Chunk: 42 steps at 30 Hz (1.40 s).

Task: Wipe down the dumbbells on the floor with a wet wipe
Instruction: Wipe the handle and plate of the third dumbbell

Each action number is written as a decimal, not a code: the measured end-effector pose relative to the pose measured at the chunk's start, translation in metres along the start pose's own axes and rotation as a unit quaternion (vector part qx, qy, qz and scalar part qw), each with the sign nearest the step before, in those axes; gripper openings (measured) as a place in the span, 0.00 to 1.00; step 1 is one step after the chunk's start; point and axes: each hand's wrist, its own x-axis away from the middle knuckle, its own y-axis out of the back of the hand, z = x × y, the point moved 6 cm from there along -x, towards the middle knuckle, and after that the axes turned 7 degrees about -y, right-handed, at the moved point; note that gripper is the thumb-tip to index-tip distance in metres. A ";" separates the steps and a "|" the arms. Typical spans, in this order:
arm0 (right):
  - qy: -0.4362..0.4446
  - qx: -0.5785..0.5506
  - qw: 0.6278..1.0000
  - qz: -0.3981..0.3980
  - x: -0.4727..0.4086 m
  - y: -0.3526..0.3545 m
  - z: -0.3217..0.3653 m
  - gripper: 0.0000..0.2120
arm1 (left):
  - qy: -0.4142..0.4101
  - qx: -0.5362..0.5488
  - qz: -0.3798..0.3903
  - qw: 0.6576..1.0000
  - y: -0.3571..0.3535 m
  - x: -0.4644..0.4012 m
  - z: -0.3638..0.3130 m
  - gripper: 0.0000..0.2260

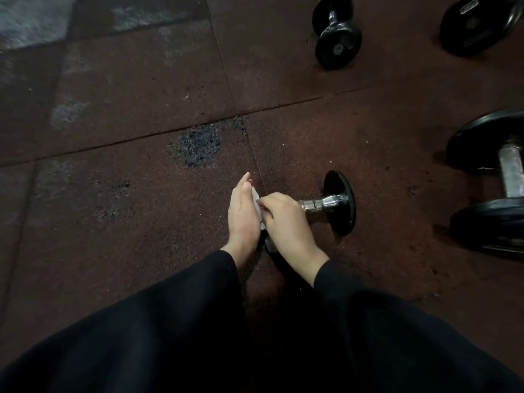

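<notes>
Hands are working at one small dumbbell (331,204) lying on the dark red floor (141,194). Right hand (283,219) is curling around the shiny bar, while left hand (243,214) is pressing a white wet wipe (256,204) flat against the near end with straight fingers. Three more dumbbells are lying off to the right.

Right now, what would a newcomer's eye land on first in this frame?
The two hands at centre: the left hand lies flat against a white wet wipe while the right hand curls over the near end of a small dumbbell, whose chrome handle and one black plate show to the right. Next come the larger dumbbell at the right edge and another small one at the top, all on dark red rubber floor tiles.
</notes>
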 end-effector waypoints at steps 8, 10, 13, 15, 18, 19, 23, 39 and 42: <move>0.026 0.095 0.992 0.081 -0.016 0.001 0.010 0.12 | 0.002 0.013 -0.007 1.000 0.000 0.001 0.000 0.16; 0.067 0.094 0.991 0.068 -0.003 0.001 0.008 0.11 | 0.002 0.021 -0.007 1.000 -0.001 0.001 -0.001 0.16; 0.100 0.096 0.990 0.038 0.011 0.001 0.004 0.08 | 0.001 0.017 -0.002 1.000 0.000 0.001 0.001 0.17; 0.109 0.132 0.985 0.011 0.011 -0.001 0.001 0.06 | 0.000 0.009 -0.003 1.000 0.000 0.001 0.001 0.17; 0.085 0.122 0.985 -0.082 0.006 0.007 -0.005 0.11 | -0.008 -0.003 -0.005 1.000 0.001 0.001 0.000 0.17; 0.079 0.121 0.985 -0.095 0.005 0.007 -0.005 0.11 | -0.008 -0.005 -0.004 1.000 0.000 0.001 0.000 0.17; 0.095 0.097 0.989 -0.064 0.004 -0.003 0.012 0.07 | -0.008 -0.005 0.000 1.000 0.000 -0.001 0.001 0.17; 0.166 0.086 0.978 -0.097 0.036 -0.013 -0.017 0.08 | -0.006 0.000 -0.003 1.000 -0.001 0.000 0.000 0.17; 0.104 0.101 0.980 -0.135 0.027 0.004 -0.029 0.07 | -0.011 -0.006 -0.003 1.000 -0.001 0.000 0.000 0.17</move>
